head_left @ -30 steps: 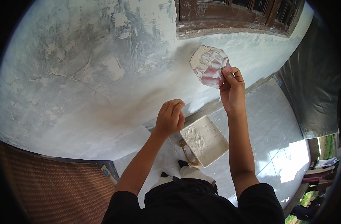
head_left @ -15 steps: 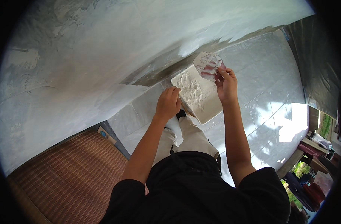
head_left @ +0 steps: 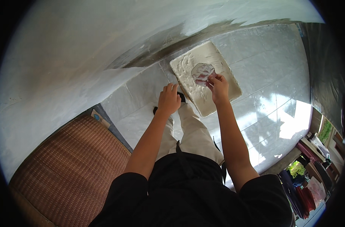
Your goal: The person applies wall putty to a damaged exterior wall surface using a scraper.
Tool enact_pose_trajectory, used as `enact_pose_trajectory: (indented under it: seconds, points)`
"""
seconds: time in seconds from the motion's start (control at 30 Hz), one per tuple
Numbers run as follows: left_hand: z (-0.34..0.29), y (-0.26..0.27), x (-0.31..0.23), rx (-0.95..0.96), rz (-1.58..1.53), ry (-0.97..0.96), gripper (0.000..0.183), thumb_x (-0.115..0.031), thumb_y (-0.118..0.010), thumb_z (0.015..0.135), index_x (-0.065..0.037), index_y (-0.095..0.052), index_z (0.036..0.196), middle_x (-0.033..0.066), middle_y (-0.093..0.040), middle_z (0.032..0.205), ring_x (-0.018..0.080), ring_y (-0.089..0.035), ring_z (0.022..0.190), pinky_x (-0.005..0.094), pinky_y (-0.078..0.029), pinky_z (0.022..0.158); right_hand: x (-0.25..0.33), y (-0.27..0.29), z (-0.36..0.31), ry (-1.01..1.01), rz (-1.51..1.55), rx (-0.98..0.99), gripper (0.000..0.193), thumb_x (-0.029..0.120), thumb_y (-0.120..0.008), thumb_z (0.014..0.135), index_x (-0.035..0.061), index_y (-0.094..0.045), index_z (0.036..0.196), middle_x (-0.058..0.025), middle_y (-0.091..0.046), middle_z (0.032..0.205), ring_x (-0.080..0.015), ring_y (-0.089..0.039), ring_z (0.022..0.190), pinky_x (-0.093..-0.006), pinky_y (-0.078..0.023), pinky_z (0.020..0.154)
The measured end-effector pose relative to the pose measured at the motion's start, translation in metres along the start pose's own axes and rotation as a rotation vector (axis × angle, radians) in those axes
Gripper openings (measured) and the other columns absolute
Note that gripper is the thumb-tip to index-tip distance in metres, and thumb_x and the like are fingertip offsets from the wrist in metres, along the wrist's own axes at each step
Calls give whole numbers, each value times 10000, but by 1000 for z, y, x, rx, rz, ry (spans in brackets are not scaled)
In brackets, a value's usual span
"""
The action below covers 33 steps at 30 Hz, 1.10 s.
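Observation:
My right hand [head_left: 220,87] pinches a thin, reddish flat scraper [head_left: 202,74], its face smeared with white paste. The scraper appears over a shallow rectangular tray [head_left: 237,84] holding creamy white paste [head_left: 203,56]. Ridges and streaks mark the paste on the tray's left side, while the far part looks smoother. My left hand [head_left: 169,99] is beside the tray's left edge, loosely curved with fingers a little apart and nothing visible in it. A gap separates its fingertips from the rim in the picture.
A pale wall [head_left: 66,56] with bare grey patches along its base runs across the left and far side. Grey floor tiles [head_left: 270,68] surround the tray. A woven brown rattan piece [head_left: 74,166] stands at left. Assorted belongings [head_left: 308,189] are piled at right.
The scraper and my right hand have moved left and lower in the picture. My left hand has come away from the tray's edge. The view has shifted, showing more of the tray.

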<state>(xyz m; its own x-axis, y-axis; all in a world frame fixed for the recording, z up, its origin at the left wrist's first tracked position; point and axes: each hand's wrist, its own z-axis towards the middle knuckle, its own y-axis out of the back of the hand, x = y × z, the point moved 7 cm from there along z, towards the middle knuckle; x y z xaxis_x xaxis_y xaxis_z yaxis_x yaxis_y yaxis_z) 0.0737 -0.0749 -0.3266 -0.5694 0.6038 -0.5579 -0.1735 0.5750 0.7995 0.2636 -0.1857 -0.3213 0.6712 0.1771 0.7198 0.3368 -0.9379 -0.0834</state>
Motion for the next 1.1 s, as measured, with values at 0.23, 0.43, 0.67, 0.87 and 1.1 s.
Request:
enact_pose_trajectory:
  seconds: [0.23,0.43,0.67,0.87,1.1]
  points:
    - [5,-29,17,48,-13,96,503,-130,-615,822,-18,-443,1281,180,-480,1260,375,-505,1135,468,-456,931,-30,4,28,-8,-60,6,108,8,-641,868,1,-545,918,-83,-602,856,-171,-609,741,-325,-563,690]
    - [20,-32,34,15,-44,111,522,-115,-607,826,-5,-421,1301,198,-473,1273,392,-497,1141,466,-440,958,-36,-4,52,-48,-79,42,111,7,-625,861,20,-514,867,-83,-590,798,-175,-601,706,-329,-558,679]
    - [37,-41,43,-10,-110,146,582,-107,-595,837,8,-358,1356,230,-467,1285,415,-487,1153,476,-426,977,-38,-7,67,-46,-130,51,93,24,-609,861,24,-520,888,-80,-592,791,-167,-591,694,-322,-540,663]
    - [40,-63,44,-37,-207,234,691,-138,-570,827,77,-273,1412,265,-462,1289,429,-498,1136,486,-440,967,-35,8,82,212,-622,33,79,55,-621,885,10,-555,885,-55,-606,804,-127,-582,670,-292,-507,636]
    - [45,-68,39,-15,-166,269,740,-159,-572,839,98,-221,1439,288,-376,1393,421,-419,1261,471,-394,1040,-28,4,93,352,-788,-42,170,129,-680,818,0,-599,893,-112,-658,727,-203,-626,665,-341,-496,662]
